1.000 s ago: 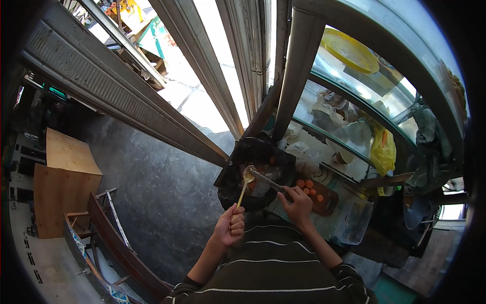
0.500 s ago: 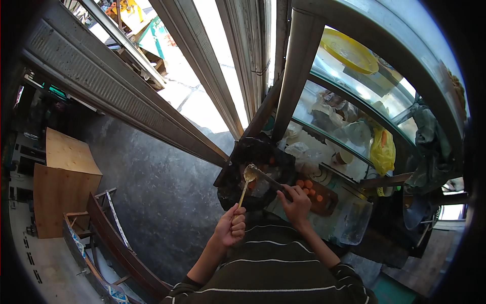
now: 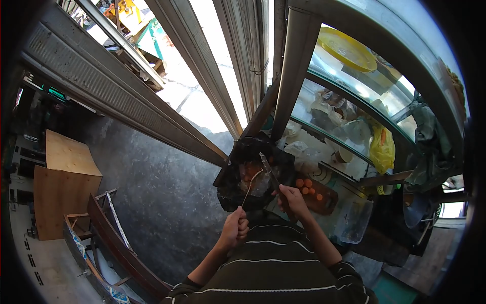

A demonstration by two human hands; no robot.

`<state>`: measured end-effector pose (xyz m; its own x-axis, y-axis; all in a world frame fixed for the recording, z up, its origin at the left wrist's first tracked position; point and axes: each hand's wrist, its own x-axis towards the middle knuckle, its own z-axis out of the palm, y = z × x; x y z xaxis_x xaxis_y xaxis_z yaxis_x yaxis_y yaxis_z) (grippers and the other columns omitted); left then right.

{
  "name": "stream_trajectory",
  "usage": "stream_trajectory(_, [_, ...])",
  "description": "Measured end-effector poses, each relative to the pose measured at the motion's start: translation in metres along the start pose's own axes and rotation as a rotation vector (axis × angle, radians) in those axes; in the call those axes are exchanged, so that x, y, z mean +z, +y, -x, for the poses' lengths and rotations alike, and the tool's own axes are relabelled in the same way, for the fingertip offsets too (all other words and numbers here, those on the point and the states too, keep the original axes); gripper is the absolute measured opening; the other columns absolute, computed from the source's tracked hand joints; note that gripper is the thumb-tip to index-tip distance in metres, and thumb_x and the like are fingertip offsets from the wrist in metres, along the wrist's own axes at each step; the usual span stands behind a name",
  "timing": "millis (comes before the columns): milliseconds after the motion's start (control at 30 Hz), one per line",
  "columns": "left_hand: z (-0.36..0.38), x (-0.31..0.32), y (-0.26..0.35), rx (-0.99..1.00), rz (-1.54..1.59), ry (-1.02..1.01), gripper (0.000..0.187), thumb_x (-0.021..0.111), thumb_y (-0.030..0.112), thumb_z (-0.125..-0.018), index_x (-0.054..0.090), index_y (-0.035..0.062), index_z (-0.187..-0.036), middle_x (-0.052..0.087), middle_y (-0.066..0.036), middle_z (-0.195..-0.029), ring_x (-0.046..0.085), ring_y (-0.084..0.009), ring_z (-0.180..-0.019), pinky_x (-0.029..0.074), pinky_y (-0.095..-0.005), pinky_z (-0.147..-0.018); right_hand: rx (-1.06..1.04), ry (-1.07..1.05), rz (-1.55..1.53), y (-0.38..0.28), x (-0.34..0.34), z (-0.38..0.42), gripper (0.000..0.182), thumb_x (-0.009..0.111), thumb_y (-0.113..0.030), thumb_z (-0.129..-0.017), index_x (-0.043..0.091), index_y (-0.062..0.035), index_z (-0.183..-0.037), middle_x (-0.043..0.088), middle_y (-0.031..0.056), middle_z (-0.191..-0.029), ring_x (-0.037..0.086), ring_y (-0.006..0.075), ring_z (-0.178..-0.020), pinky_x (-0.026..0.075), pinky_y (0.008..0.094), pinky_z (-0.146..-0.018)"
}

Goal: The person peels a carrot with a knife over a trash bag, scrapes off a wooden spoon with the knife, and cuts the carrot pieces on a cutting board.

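My left hand [image 3: 234, 229] is closed around the lower end of a long, thin, pale yellowish piece [image 3: 250, 187] with a slightly bent tip; I cannot tell its kind. In my right hand [image 3: 294, 199] is a knife [image 3: 271, 172], gripped by its handle, the blade pointing up and away. Both the blade and the pale piece are over an open black plastic bag [image 3: 230, 198], the blade's edge near the piece's tip. Orange and whitish scraps [image 3: 249, 171] lie inside the bag. Round orange carrot pieces [image 3: 305, 187] sit on a brown cutting board [image 3: 328, 200] beside my right hand.
A clear plastic container [image 3: 357, 223] stands right of the board. Behind it is a glass-fronted case [image 3: 339, 134] with plastic bags inside and a yellow bag [image 3: 382, 152] hanging there. Metal shutter posts [image 3: 202, 66] rise ahead. A wooden box [image 3: 68, 197] is at far left.
The pale piece has turned from its broad face to a thin edge-on view. My right hand has shifted down slightly, and the knife now points more steeply upward, its blade apart from the piece's broad end.
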<state>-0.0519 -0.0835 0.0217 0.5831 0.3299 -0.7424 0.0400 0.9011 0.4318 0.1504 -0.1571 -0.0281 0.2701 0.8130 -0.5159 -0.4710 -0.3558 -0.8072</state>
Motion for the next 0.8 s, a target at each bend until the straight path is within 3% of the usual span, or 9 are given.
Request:
stream_trajectory(267, [0.001, -0.002, -0.004, 0.086, -0.154, 0.01, 0.034, 0.035, 0.04, -0.094, 0.037, 0.0145, -0.072, 0.022, 0.006, -0.047, 0.017, -0.0044, -0.034, 0.011, -0.021, -0.032, 0.188, -0.14, -0.21, -0.011, 0.007, 0.005, 0.038, 0.038, -0.034, -0.093, 0.053, 0.0004, -0.089, 0.045, 0.0021, -0.054, 0.043, 0.0107, -0.038, 0.033, 0.0224, -0.036])
stream_trajectory(800, [-0.001, -0.006, 0.005, -0.013, 0.047, -0.022, 0.033, 0.036, 0.042, -0.093, 0.033, 0.0189, -0.07, 0.019, 0.007, -0.046, 0.016, -0.0045, -0.036, 0.011, -0.0208, -0.033, 0.35, -0.29, -0.347, -0.009, 0.012, 0.027, 0.038, 0.037, -0.037, -0.093, 0.051, -0.0009, -0.092, 0.042, 0.0015, -0.056, 0.041, 0.0099, -0.041, 0.033, 0.0215, -0.037])
